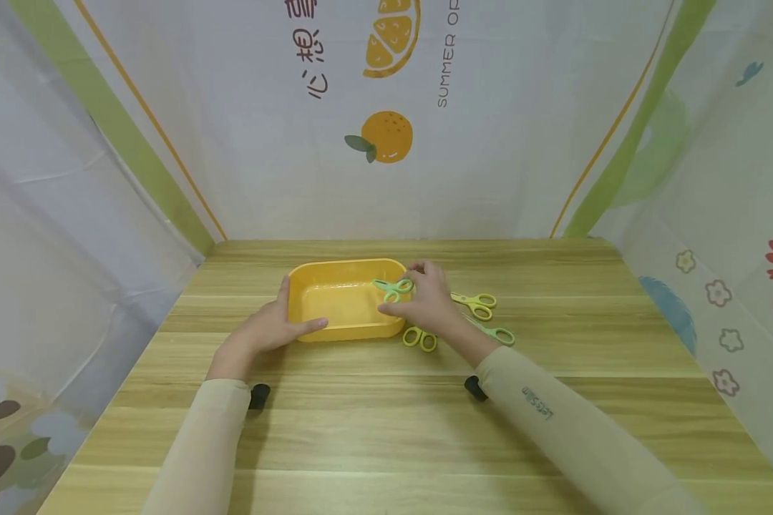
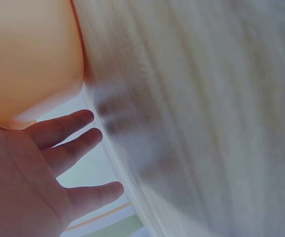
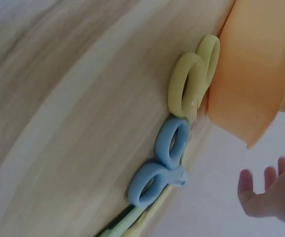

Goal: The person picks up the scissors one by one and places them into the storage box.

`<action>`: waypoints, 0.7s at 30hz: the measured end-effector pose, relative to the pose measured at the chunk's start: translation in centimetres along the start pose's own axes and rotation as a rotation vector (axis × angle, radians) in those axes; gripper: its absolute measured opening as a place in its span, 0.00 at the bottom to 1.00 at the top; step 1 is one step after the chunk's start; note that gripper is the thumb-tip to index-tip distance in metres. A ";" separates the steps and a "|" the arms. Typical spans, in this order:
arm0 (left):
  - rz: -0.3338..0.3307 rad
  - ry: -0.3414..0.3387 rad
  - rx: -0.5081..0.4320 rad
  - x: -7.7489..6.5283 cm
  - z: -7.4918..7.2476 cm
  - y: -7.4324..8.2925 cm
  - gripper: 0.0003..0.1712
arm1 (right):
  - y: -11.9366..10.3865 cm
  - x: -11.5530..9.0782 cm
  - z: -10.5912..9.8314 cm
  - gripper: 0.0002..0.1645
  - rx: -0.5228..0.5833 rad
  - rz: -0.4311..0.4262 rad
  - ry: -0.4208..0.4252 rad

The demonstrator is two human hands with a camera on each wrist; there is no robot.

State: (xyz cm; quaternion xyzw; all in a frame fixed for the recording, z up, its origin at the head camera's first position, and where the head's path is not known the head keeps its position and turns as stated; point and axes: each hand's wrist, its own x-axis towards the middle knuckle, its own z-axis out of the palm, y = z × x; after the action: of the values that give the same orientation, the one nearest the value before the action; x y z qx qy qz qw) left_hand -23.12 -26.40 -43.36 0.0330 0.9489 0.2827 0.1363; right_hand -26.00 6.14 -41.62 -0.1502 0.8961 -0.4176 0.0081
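A shallow yellow plastic bin stands toward the back of the table. My left hand holds its left end, thumb over the front rim; in the left wrist view the other fingers spread straight beside its outer wall. Over the bin's right end, my right hand pinches a pair of green scissors. Yellow scissors lie by the bin's front right corner. Another yellow pair and a green pair lie farther right. Blue-handled scissors show among them in the right wrist view.
Two small black objects sit near the forearms on the wood-grain table. A white printed curtain hangs behind the table, with further printed cloth along both sides.
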 end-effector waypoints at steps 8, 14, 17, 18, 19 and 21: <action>0.002 0.001 0.004 0.0 0.0 0.0 0.83 | -0.1 0.3 1.2 0.40 -0.085 0.096 0.003; 0.004 -0.004 -0.003 -0.1 0.0 0.0 0.83 | -0.1 0.5 1.8 0.46 -0.147 0.122 0.002; 0.006 -0.004 -0.003 -0.2 0.0 0.1 0.83 | -0.2 0.6 2.0 0.48 -0.181 0.122 -0.013; 0.006 -0.005 -0.003 -0.2 0.0 0.1 0.83 | -0.2 0.7 2.0 0.47 -0.194 0.120 -0.020; 0.005 -0.005 -0.004 -0.2 0.0 0.1 0.83 | -0.2 0.7 2.1 0.46 -0.206 0.117 -0.026; 0.006 -0.004 -0.003 -0.2 -0.1 0.1 0.83 | -0.3 0.7 2.1 0.44 -0.232 0.105 -0.034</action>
State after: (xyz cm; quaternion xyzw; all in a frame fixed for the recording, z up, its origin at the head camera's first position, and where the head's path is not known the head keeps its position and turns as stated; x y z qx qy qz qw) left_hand -22.96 -26.37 -43.17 0.0364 0.9480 0.2847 0.1376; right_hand -26.27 4.15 -42.67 -0.1101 0.9447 -0.3075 0.0280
